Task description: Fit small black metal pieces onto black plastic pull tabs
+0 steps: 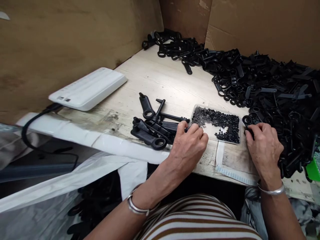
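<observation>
My right hand (pixel 263 143) pinches a black part (pixel 247 120) just right of the clear box (pixel 209 129), my left hand (pixel 189 144) curls at its left edge, whether gripping anything I cannot tell, black handles (pixel 144 132) lie left of it

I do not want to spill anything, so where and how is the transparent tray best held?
The transparent tray is probably best gripped by its opposite left and right walls, from both sides, and kept level: it is shallow, lies flat and holds loose small black pieces that tilting could spill.
</observation>
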`<control>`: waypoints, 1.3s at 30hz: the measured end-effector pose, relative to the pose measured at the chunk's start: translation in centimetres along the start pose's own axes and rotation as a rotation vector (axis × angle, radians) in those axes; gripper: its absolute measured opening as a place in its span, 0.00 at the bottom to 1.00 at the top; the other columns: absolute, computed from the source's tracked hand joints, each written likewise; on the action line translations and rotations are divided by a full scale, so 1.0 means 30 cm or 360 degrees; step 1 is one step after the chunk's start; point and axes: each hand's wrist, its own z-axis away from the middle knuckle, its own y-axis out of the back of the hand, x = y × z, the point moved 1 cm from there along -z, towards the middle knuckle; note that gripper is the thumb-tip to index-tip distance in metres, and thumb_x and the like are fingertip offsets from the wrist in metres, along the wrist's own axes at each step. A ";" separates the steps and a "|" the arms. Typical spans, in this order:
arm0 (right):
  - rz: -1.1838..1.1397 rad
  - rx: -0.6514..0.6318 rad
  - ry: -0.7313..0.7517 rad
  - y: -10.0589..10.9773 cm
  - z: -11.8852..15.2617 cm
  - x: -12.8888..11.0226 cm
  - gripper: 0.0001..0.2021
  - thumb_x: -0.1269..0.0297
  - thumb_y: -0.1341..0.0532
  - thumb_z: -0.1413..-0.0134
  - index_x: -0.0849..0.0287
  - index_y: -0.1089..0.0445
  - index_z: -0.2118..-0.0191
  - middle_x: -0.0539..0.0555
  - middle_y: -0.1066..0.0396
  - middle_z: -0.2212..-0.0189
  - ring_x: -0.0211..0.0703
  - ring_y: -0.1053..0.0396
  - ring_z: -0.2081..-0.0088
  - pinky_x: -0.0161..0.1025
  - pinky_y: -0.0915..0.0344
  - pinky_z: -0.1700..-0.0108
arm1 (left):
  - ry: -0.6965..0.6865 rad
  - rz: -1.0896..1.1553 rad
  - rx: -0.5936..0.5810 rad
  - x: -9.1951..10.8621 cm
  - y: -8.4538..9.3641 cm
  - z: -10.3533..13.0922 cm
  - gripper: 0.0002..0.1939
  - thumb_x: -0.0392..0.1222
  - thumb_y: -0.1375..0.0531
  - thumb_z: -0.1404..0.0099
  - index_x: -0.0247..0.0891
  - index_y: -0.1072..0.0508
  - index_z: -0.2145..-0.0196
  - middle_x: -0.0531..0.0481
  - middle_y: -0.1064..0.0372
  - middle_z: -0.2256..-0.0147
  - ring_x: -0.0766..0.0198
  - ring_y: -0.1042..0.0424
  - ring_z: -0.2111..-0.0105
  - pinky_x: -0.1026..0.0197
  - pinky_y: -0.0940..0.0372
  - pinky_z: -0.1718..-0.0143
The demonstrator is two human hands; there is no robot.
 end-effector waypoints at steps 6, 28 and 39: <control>-0.0144 -0.0102 0.0072 0.024 -0.022 -0.004 0.12 0.61 0.45 0.37 0.56 0.24 0.60 0.58 0.29 0.59 0.49 0.36 0.60 0.41 0.43 0.71 | 0.0024 0.0247 -0.0106 -0.025 0.029 0.021 0.12 0.26 0.48 0.33 0.36 0.29 0.68 0.49 0.28 0.69 0.58 0.33 0.65 0.49 0.45 0.54; -0.0279 -0.0676 0.0538 -0.008 -0.124 -0.128 0.09 0.67 0.47 0.37 0.55 0.32 0.66 0.53 0.29 0.66 0.43 0.33 0.65 0.39 0.47 0.70 | 0.0175 0.0376 -0.0090 -0.097 0.063 0.026 0.15 0.25 0.49 0.34 0.37 0.28 0.72 0.50 0.30 0.73 0.61 0.36 0.69 0.53 0.46 0.60; -0.0257 -0.0649 0.0578 -0.003 -0.131 -0.148 0.08 0.68 0.47 0.38 0.55 0.32 0.67 0.53 0.29 0.67 0.44 0.33 0.65 0.39 0.51 0.72 | 0.0057 0.0176 -0.0266 -0.098 0.065 -0.041 0.15 0.21 0.49 0.38 0.37 0.32 0.73 0.50 0.32 0.72 0.57 0.35 0.65 0.51 0.47 0.58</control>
